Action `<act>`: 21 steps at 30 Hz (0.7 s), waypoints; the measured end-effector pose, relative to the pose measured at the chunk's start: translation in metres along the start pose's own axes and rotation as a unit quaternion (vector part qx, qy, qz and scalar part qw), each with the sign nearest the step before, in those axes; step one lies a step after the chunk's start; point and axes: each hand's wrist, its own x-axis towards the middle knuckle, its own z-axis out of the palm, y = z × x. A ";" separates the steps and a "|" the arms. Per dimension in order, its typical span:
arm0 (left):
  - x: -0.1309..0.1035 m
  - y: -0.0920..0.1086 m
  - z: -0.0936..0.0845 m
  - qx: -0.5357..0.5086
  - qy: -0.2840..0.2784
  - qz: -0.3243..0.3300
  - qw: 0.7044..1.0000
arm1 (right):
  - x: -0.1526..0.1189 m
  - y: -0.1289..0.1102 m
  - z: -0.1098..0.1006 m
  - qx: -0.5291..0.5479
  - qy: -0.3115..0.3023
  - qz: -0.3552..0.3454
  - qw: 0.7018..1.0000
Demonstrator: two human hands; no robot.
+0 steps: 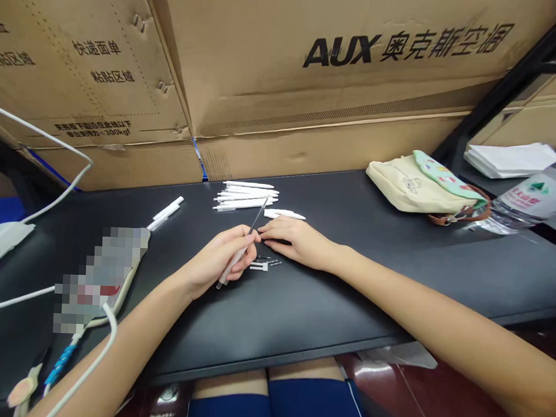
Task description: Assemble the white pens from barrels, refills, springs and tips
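My left hand (pixel 234 253) is closed round a pen barrel (pixel 233 267), clear and whitish, held at a slant. A dark refill (pixel 259 215) sticks up out of its upper end. Close beside it, my right hand (pixel 295 239) rests low over the table, fingers stretched toward the left fingertips; nothing shows in it. White pen parts (pixel 284 214) lie just beyond the right fingers. Farther back is a row of several white pen pieces (pixel 244 195). Below the hands sit a white pen clip (pixel 259 266) and tiny dark or spring-like pieces (pixel 274 262).
A phone (pixel 109 275) with white cables lies at left, near two white pen pieces (pixel 167 211). A cream pouch (pixel 399 183) and a water bottle (pixel 531 198) are on the right. Cardboard boxes (pixel 310 99) wall off the back of the black table (pixel 324 309).
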 end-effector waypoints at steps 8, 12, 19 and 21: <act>0.000 0.001 0.000 0.033 0.004 -0.008 0.999 | 0.001 -0.002 -0.003 0.021 -0.007 -0.009 1.000; 0.000 0.000 0.000 0.063 0.009 -0.017 0.998 | 0.002 -0.004 -0.006 0.011 -0.011 -0.006 1.000; 0.000 0.001 0.002 0.102 0.002 -0.022 0.994 | 0.002 -0.004 -0.005 0.000 -0.013 -0.010 1.000; -0.001 0.002 0.002 0.104 -0.001 -0.018 0.994 | 0.002 -0.004 -0.005 -0.002 -0.018 -0.009 1.000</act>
